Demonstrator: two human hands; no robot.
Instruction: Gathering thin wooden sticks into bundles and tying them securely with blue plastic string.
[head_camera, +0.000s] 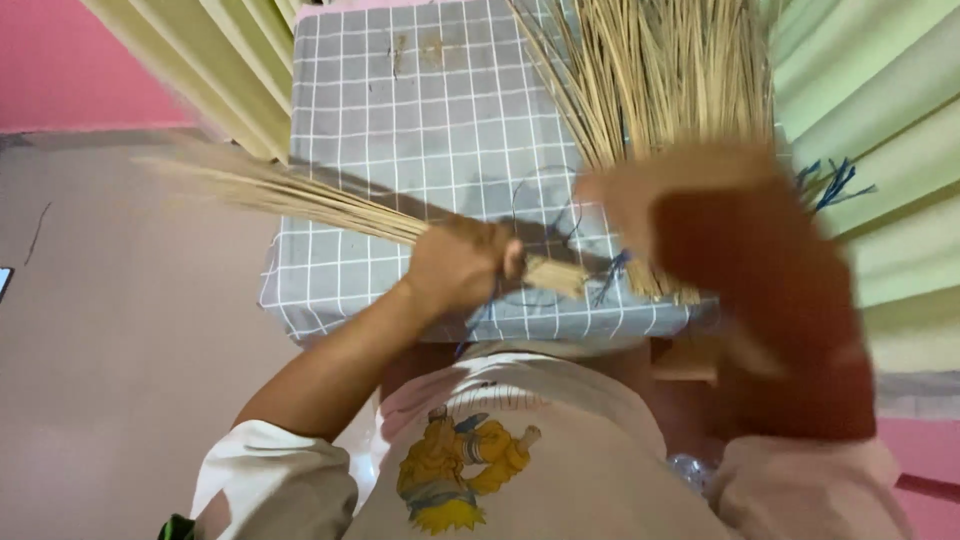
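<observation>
Two bundles of thin dry sticks lie over a grey checked cushion (400, 120). Left hand (460, 262) is fisted around the smaller stick bundle (300, 195), whose tips jut past the cushion's left edge. Blue string (605, 275) trails near the front edge. Right hand (640, 195), blurred, presses the larger stick bundle (650, 70); its grip cannot be told.

Small dark screen edge (4, 281) at far left border, on the floor
</observation>
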